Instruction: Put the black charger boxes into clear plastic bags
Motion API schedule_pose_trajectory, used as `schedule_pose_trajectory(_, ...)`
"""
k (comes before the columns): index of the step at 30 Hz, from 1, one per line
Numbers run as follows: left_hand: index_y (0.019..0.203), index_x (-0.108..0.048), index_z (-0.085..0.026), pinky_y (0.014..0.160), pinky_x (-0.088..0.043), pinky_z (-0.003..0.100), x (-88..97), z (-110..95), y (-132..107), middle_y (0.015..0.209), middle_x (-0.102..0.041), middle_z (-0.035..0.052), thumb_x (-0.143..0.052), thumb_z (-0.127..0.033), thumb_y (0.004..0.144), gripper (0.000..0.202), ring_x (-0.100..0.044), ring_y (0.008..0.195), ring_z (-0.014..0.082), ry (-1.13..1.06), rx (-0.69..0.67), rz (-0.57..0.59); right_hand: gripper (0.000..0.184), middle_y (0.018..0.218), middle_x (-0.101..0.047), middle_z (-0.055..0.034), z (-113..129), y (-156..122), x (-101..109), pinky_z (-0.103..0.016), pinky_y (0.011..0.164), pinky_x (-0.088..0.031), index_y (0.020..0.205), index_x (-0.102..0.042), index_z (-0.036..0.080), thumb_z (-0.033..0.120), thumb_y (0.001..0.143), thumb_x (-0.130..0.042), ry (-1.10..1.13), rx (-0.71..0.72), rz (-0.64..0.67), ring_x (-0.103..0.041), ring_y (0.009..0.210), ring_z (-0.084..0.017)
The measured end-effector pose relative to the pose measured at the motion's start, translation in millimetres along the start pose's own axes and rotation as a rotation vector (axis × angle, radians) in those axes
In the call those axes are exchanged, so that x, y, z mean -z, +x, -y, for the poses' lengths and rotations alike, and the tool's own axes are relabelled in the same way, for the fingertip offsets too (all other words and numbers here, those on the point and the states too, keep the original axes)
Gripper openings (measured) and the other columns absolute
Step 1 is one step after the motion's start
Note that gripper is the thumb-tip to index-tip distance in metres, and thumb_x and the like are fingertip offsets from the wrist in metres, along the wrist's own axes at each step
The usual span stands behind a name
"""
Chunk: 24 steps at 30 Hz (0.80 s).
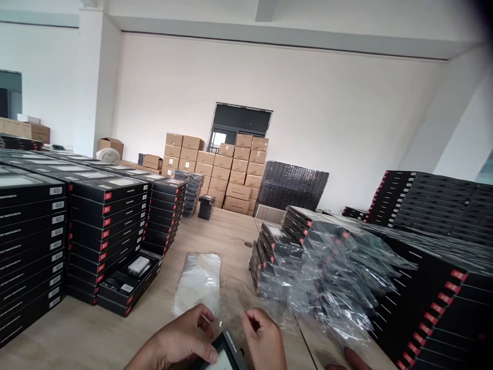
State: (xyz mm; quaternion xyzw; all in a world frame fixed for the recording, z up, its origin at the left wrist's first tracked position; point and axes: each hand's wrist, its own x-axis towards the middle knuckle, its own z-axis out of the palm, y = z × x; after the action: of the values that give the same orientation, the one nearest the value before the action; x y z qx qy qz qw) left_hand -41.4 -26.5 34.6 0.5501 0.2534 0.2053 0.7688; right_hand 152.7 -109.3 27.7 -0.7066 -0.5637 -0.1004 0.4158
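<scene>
At the bottom centre is a flat black box (228,343) with a pale area on its face, partly cut off by the picture's lower edge. My left hand (181,336) grips this box at its left side, thumb on the face and the other fingers curled. Just right of the box, my right hand (265,336) is closed in a pinch; what lies between its fingertips is too faint to make out. Beyond both hands, a pile of clear plastic bags (198,280) lies flat on the wooden table (227,228).
Stacks of black boxes (106,221) stand at left, with an open black box (129,282) in front. At right are bagged boxes (275,257) and tall black stacks (416,288). Another person's fingers (354,358) show bottom right. Cartons (219,172) rise behind.
</scene>
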Motion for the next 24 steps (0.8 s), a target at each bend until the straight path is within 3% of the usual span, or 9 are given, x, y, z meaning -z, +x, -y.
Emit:
schedule_pose_trajectory(7,0.091,-0.047,-0.021,0.048,-0.027,0.021,-2.9,5.4,6.3,0.086,-0.054,-0.0043,-0.079,-0.018,0.04,0.06,-0.045,0.054,0.0058,0.001,-0.103,-0.118,0.041,0.058,-0.063,-0.0006,7.3,-0.7,3.8,-0.021,0.053,-0.045,0.058,-0.058,0.022,0.044,0.09,-0.046,-0.04,0.129,0.0,-0.059,0.051,-0.014)
schedule_pose_trajectory(11,0.088,-0.049,-0.02,0.05,-0.03,0.02,-0.8,7.4,9.1,0.093,-0.055,-0.003,-0.077,-0.02,0.048,0.049,-0.044,0.051,0.0031,0.023,-0.2,-0.149,0.042,0.06,-0.062,-0.0011,10.6,-1.0,7.3,-0.021,0.054,-0.046,0.06,-0.058,0.022,0.045,0.092,-0.044,-0.052,0.174,0.01,-0.06,0.053,-0.014)
schedule_pose_trajectory(14,0.098,-0.056,-0.017,0.06,-0.039,0.022,-0.3,8.1,9.9,0.096,-0.061,0.0013,-0.077,-0.026,0.055,0.048,-0.052,0.06,0.0079,0.049,-0.242,-0.195,0.04,0.064,-0.062,-0.0017,12.3,-1.7,8.7,-0.022,0.056,-0.046,0.061,-0.058,0.023,0.042,0.093,-0.043,-0.062,0.207,0.039,-0.062,0.058,-0.014)
schedule_pose_trajectory(18,0.11,-0.062,-0.011,0.069,-0.044,0.029,-0.5,9.1,12.2,0.082,-0.068,0.0046,-0.071,-0.033,0.062,0.054,-0.059,0.07,0.0176,0.121,-0.183,-0.218,0.033,0.065,-0.061,-0.001,11.2,-1.9,7.0,-0.021,0.055,-0.046,0.063,-0.056,0.023,0.036,0.091,-0.046,-0.044,0.232,0.07,-0.061,0.06,-0.014)
schedule_pose_trajectory(21,0.103,-0.069,-0.012,0.077,-0.046,0.032,0.5,9.5,14.6,0.094,-0.072,0.0072,-0.066,-0.029,0.065,0.041,-0.063,0.082,0.0221,0.182,-0.209,-0.303,0.022,0.065,-0.061,-0.0001,3.5,-0.8,3.7,-0.022,0.054,-0.046,0.065,-0.054,0.024,0.028,0.085,-0.048,-0.047,0.189,0.044,-0.06,0.057,-0.014)
schedule_pose_trajectory(24,0.102,-0.071,-0.013,0.085,-0.047,0.034,0.8,9.5,15.7,0.102,-0.073,0.0083,-0.065,-0.026,0.066,0.039,-0.063,0.095,0.0258,0.184,-0.209,-0.347,0.009,0.061,-0.06,0.0013,-7.9,1.0,0.7,-0.025,0.051,-0.045,0.068,-0.054,0.024,0.024,0.076,-0.05,-0.081,0.044,-0.005,-0.059,0.051,-0.016)
